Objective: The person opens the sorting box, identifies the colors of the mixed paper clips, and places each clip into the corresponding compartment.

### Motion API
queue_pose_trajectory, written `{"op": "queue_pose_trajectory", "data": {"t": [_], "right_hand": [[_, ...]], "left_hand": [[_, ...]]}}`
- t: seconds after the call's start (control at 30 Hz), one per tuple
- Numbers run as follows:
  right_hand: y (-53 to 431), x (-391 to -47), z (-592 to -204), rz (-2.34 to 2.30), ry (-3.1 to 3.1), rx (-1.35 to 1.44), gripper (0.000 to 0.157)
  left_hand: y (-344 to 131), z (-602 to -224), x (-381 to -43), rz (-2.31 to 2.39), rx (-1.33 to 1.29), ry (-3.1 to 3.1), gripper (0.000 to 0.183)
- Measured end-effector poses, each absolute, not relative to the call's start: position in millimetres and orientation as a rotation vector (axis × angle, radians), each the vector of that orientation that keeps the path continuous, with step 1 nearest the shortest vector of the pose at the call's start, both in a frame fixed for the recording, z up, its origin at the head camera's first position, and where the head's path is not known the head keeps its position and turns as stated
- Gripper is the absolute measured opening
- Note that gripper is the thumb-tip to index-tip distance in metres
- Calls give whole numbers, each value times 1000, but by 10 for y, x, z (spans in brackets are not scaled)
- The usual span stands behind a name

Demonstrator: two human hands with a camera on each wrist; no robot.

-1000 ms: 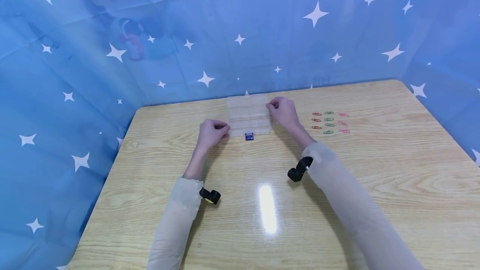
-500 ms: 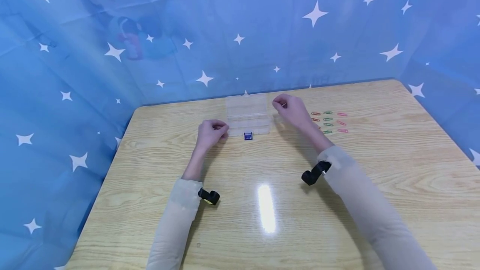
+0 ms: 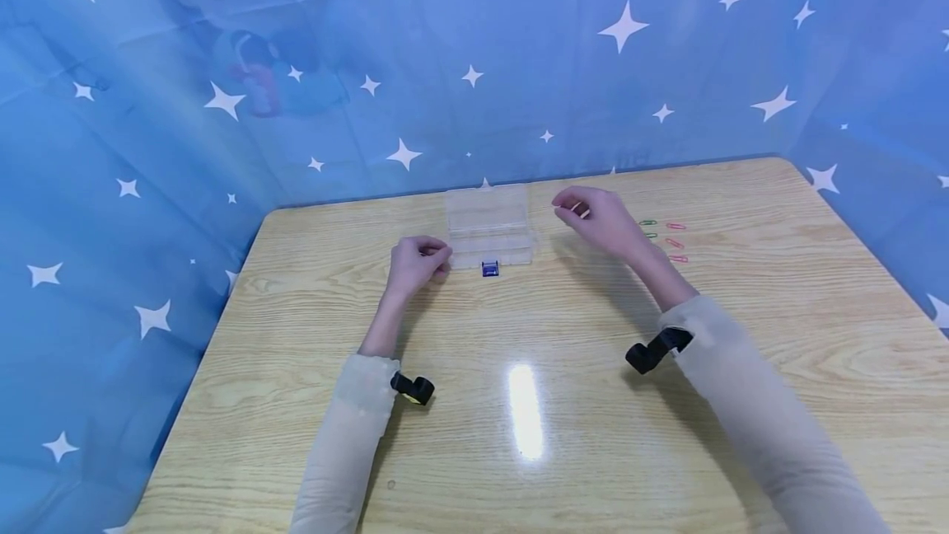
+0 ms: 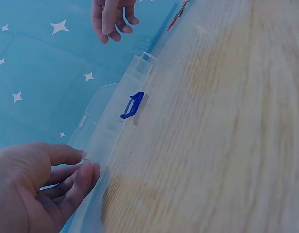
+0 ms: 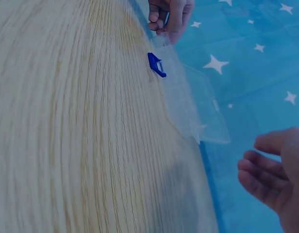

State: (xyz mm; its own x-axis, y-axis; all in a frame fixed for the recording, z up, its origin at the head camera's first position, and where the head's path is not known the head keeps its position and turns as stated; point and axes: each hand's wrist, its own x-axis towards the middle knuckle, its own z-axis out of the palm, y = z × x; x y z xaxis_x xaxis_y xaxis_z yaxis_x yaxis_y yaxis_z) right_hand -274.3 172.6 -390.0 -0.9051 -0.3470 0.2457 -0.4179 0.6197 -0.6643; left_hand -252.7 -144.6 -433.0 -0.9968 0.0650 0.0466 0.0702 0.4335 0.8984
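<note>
A clear plastic compartment box [image 3: 511, 256] sits near the far edge of the table, its see-through lid [image 3: 485, 208] laid back behind it. On its front edge is a blue latch [image 3: 490, 269], sticking outward in the left wrist view. My left hand [image 3: 417, 262] pinches the box's left end between thumb and fingers. Off to the right of the box, my right hand [image 3: 602, 219] hovers above the table with loosely bent fingers and a gap between thumb and forefinger; it holds nothing.
Right of the box lie paper clips in columns: green clips [image 3: 648, 222] and pink clips [image 3: 675, 243] show past my right wrist, which hides others. A starry blue curtain [image 3: 334, 64] hangs right behind the table's far edge [image 3: 712, 163].
My right hand has let go of the box's right side and moved right, over toward the paper clips, now covering the red ones. The left hand stays at the box.
</note>
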Motion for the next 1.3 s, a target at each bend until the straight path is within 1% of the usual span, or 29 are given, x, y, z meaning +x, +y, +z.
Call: {"op": "queue_pose_trajectory", "data": {"t": [0.2,0.43,0.87,1.1,1.3], "right_hand": [[1904,-2680,-3864,1116,-2749,687,23],[2166,-2605,-3877,1022,-2732,739,19],[2581,-2471,-3917,881,-2787,719,13],[2793,-2408,-3953,823,-2826,707,15],[2928,-2360,-3974,811,-2863,696,10]], "left_hand": [[-1432,-4319,-2533,-1697,-113,-2638,18],[-1440,-4310,-2534,-1696,-112,-2642,19],[-1445,-4312,-2531,-1733,-110,-2639,19],[-1445,-4309,-2541,-1738,-101,-2647,18],[-1458,-4313,-2540,-1752,-79,-2652,18]]}}
